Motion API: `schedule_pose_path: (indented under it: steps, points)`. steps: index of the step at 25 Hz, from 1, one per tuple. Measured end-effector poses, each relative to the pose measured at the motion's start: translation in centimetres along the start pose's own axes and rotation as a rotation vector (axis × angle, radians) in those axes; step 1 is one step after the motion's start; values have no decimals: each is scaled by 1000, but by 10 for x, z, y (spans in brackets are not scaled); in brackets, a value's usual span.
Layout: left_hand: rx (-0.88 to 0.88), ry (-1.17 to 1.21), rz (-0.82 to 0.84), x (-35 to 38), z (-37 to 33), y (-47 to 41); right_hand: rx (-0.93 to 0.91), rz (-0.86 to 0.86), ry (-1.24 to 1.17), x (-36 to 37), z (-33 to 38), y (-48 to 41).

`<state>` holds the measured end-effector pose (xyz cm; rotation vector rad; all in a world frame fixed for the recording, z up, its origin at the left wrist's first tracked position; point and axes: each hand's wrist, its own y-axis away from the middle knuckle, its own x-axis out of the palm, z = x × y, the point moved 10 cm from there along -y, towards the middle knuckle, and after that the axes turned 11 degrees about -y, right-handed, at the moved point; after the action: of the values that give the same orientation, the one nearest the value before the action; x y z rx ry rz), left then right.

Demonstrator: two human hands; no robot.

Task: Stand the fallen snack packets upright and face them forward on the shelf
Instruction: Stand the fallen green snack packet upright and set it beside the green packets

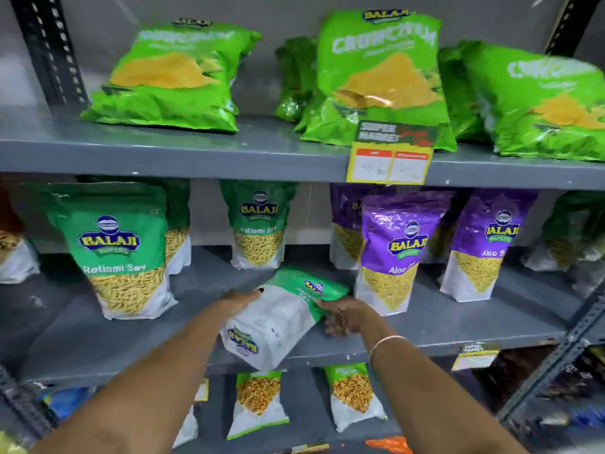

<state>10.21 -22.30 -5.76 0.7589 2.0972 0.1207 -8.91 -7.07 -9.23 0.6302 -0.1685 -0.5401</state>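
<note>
A green and white Ratlami Sev packet lies fallen on the middle shelf, its base hanging over the front edge. My left hand grips its left side with the fingers tucked behind it. Pressed against its right edge is my right hand, fingers curled down. An upright Ratlami Sev packet stands to the left and another stands farther back, both facing forward.
Two purple Aloo Sev packets stand upright just right of my hands. Green Crunchyum bags lean on the top shelf behind a price tag. Smaller packets stand on the shelf below. A metal upright runs at right.
</note>
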Motion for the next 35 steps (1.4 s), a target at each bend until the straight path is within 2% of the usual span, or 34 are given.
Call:
schedule_pose_path:
  steps: [1,4,7,10,13,15,18,21,24,26,30,32,35]
  points:
    - [3,72,17,1,2,-1,-33,-59,-136,9,-5,-1]
    - [1,158,103,3,5,0,-72,-86,-512,31,-8,6]
    - [16,209,224,4,3,7,-100,-124,-583,28,3,20]
    - [22,263,309,-2,-7,24,-179,-132,-544,25,30,44]
    - [96,289,313,-19,-23,30,-358,-151,-481,22,79,55]
    - [140,277,240,-35,-27,23,-505,-209,-409,21,114,60]
    - [193,226,1,-57,-29,14,-637,-197,-319,33,142,54]
    - [148,206,-205,-60,-15,10,-670,-251,-246,42,143,44]
    - [139,244,-306,-54,-5,7,-711,-280,-191,37,129,36]
    - [137,248,-315,-52,-4,6,-669,-263,-132,30,108,31]
    - [105,216,-327,-49,-10,10,-615,-217,132,37,66,23]
    - [118,165,-288,-42,-18,13,-584,-109,166,60,49,17]
    - [181,97,-187,-25,-22,6,-614,-49,160,79,37,3]
